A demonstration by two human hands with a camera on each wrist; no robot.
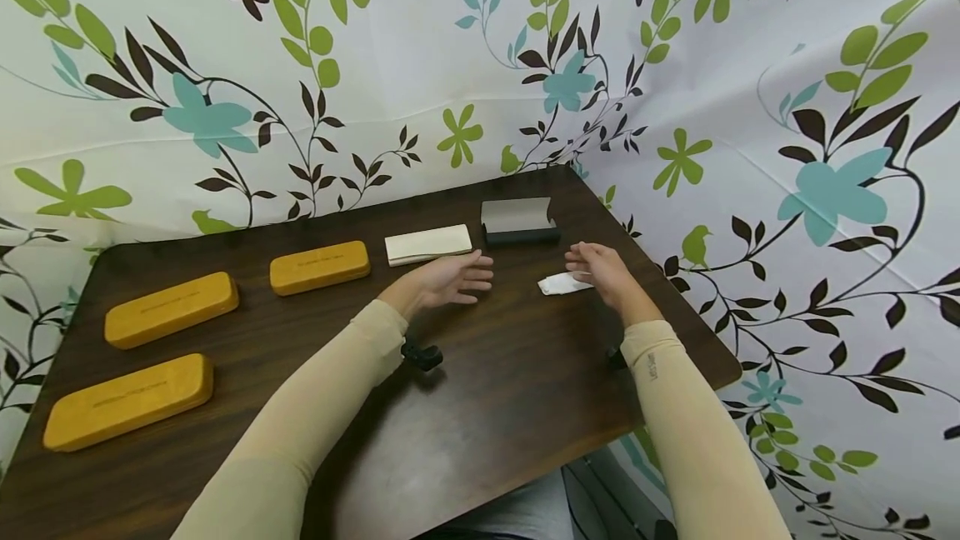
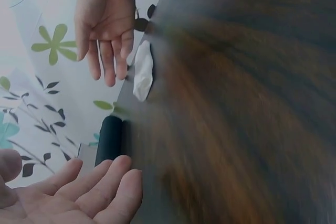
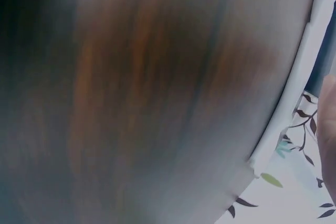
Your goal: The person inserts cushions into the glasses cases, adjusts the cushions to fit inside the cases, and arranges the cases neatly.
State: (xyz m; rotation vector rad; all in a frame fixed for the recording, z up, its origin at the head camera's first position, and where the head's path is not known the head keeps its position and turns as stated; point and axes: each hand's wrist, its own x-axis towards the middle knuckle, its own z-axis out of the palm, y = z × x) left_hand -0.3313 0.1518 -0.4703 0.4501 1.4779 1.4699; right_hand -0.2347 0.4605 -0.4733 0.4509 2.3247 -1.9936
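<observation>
My left hand (image 1: pixel 444 280) hovers over the table with fingers spread and nothing in them, near the front of a cream flat case (image 1: pixel 428 243). Opposite it, my right hand (image 1: pixel 606 277) hangs with loose, straight fingers, overlapping a small crumpled white cloth (image 1: pixel 558 283) in the head view. From the left wrist, that white cloth (image 2: pixel 143 72) lies on the table beside the right hand's fingertips (image 2: pixel 110 80), with a visible gap. Behind both hands stands an open dark case (image 1: pixel 521 234) with a grey inner flap. In the right wrist view, one finger (image 3: pixel 328 135) shows at the edge.
Three yellow oblong cases lie on the left part of the brown table (image 1: pixel 487 373): one at the back (image 1: pixel 320 267), one in the middle (image 1: pixel 172 309) and one in front (image 1: pixel 129 402). A patterned curtain (image 1: pixel 405 48) closes off the back and right side.
</observation>
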